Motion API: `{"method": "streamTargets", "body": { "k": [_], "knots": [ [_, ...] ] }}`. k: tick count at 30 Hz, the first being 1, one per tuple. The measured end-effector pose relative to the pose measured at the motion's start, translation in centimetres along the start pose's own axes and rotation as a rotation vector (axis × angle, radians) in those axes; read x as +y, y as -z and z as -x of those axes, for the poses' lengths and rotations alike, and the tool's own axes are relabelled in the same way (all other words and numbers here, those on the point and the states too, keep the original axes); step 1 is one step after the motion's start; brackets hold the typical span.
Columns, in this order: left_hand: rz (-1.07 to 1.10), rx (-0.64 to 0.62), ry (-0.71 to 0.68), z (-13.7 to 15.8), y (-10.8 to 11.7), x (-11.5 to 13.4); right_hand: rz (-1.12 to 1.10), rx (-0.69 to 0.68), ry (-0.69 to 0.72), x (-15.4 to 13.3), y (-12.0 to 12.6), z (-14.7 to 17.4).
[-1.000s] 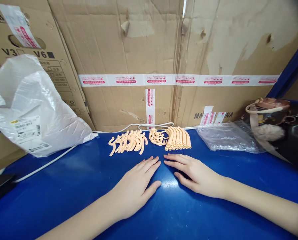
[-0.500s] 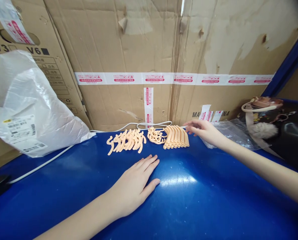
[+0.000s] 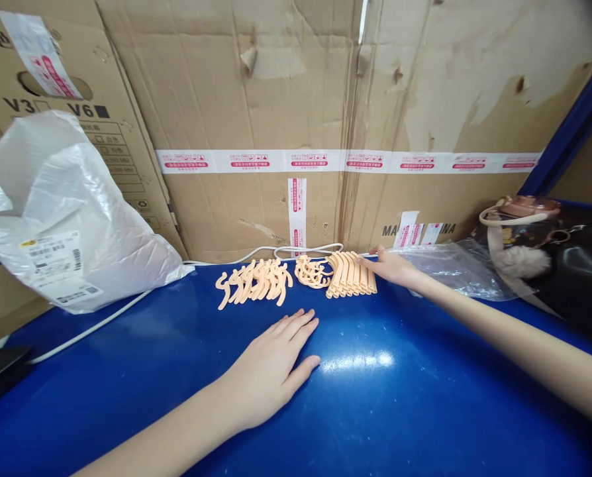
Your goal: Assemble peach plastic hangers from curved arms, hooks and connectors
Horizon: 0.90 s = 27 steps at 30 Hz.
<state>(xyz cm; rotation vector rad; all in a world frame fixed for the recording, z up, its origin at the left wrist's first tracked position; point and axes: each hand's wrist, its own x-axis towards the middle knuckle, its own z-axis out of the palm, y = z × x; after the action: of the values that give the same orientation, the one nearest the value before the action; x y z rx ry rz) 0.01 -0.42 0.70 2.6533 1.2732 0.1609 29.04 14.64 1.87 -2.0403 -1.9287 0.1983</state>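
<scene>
My left hand [image 3: 279, 361] lies palm down on the blue table, fingers stretched out and thumb apart, with nothing in it. Farther back, my right hand [image 3: 393, 266] reaches to the right end of a row of peach-coloured, curved tube-like pieces [image 3: 348, 275]. Its extended fingertips rest on or just over the end piece; contact is hard to make out. Against the row's left side sits a small heap of thin curled peach pieces [image 3: 312, 271]. Several flat S-shaped peach pieces [image 3: 253, 283] lie side by side farther left.
Large cardboard boxes [image 3: 256, 106] stand behind the blue table [image 3: 375, 411]. A white plastic parcel bag [image 3: 77, 212] leans at left, near a white cable [image 3: 92, 326] and a dark object [image 3: 0, 374]. At right are a clear plastic bag [image 3: 459, 268] and a dark bag [image 3: 574, 265] with a pompom.
My right hand has lowered slightly, its fingers coming onto the right end of the tube-like pieces. My left hand stays flat. The view has shifted a little.
</scene>
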Motion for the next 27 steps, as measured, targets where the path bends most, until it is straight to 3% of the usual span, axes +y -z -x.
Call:
{"method": "streamTargets", "body": {
  "k": [8,27],
  "knots": [
    [0.031,0.075,-0.042,0.04,-0.31,-0.26,0.0,-0.017,-0.001,-0.22,-0.14,-0.25],
    [0.044,0.065,-0.027,0.1,-0.16,-0.12,-0.014,-0.102,-0.021,-0.4,0.51,-0.65]
  ]
}}
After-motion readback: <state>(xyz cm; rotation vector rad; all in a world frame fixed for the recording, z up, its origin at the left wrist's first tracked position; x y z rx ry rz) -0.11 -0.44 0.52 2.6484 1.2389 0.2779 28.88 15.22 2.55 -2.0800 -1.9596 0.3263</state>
